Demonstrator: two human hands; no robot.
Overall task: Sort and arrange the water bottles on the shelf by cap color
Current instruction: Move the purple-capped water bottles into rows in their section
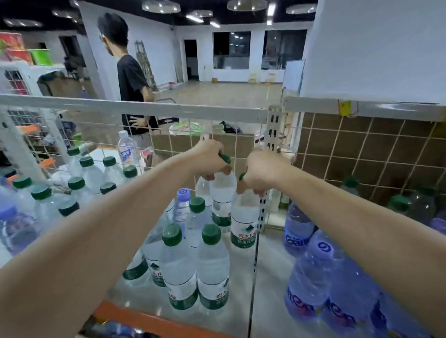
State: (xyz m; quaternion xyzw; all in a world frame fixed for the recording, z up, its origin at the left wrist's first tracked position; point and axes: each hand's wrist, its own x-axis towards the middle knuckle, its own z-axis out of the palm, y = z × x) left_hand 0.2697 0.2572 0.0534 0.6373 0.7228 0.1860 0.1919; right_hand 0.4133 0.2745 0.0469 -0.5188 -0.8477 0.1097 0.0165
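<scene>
My left hand (209,158) grips the neck of a green-capped bottle (223,194) near the back of the middle shelf section. My right hand (262,170) grips the top of a second green-capped bottle (244,220) right beside it. Both bottles stand upright, close to the wire mesh back. In front of them stand several more green-capped bottles (212,264) and one purple-capped bottle (182,205). Purple-capped bottles (312,273) fill the right section. A group of green-capped bottles (90,171) stands in the left section.
A metal shelf (271,284) with an orange front edge holds the bottles. A white upright post (271,135) and wire mesh back (167,139) bound the section. A person in a black shirt (132,82) stands behind the shelf. More green-capped bottles (397,202) sit far right.
</scene>
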